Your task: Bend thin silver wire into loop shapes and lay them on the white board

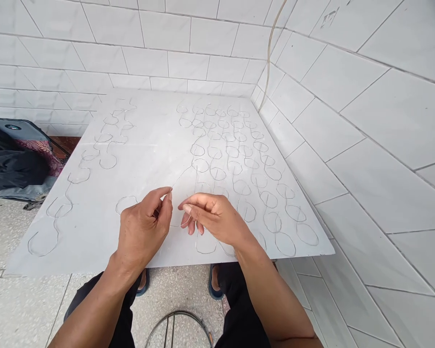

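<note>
My left hand [145, 227] is closed in a pinch on a thin metal wire [183, 175] that runs up and right over the white board [148, 145]. My right hand [212, 217] is close beside it, fingers curled and pinching the same wire, which bends into a loop between the two hands. Both hands hover just above the near middle of the board. Several finished wire loops [239, 164] lie in rows on the board's right half. A chain of larger wire loops [90, 164] trails down the left side.
White tiled walls stand behind and to the right, the right wall [366, 145] close to the board's edge. A dark bag [18, 159] sits on the floor at left. A wire coil [181, 328] lies on the floor between my legs. A thin cable [271, 48] hangs in the corner.
</note>
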Tool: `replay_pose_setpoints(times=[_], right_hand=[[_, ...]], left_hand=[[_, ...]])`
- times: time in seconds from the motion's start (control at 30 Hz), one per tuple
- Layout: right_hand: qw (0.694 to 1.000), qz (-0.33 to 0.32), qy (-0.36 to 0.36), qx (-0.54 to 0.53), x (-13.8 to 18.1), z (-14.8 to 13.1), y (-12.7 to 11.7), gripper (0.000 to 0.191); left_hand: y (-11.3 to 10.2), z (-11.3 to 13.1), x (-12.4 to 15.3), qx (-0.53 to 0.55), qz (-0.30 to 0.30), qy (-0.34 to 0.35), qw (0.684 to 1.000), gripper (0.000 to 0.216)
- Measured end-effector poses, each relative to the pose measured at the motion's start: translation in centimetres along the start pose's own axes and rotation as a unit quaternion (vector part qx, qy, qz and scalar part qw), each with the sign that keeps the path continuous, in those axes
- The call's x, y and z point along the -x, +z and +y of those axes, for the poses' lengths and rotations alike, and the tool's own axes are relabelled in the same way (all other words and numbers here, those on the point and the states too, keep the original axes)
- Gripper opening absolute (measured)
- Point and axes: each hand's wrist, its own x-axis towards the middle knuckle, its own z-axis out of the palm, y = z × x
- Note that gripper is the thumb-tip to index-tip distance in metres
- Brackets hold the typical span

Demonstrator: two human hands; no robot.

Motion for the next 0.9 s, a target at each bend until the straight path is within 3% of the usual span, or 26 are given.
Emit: replay_pose_setpoints(times=[0.17,0.4,0.53,0.67,0.9], right_hand=[[0.996,0.064,-0.029,0.046,0.1,0.6,0.3,0.040],[0.987,0.073,-0.047,0.139,0.8,-0.4,-1.4,0.036],[0.984,0.072,-0.053,0.155,0.9,-0.7,-1.8,0.035],[0.979,0.079,-0.059,0.180,0.9,-0.8,-2.0,0.035],[0.945,0.088,-0.095,0.299,1.0,-0.8,-1.8,0.034]], left_hand=[[0.6,-0.7,0.3,-0.013,-0.017,0.048,0.999,0.026],[2.2,-0.2,1.8,-0.020,0.014,0.140,0.990,0.023],[1.9,0.8,1.6,0.110,-0.041,0.036,0.992,0.021],[1.3,1.4,0.7,0.215,-0.116,-0.083,0.966,0.025],[1.4,0.6,0.1,0.286,-0.147,-0.141,0.936,0.036]])
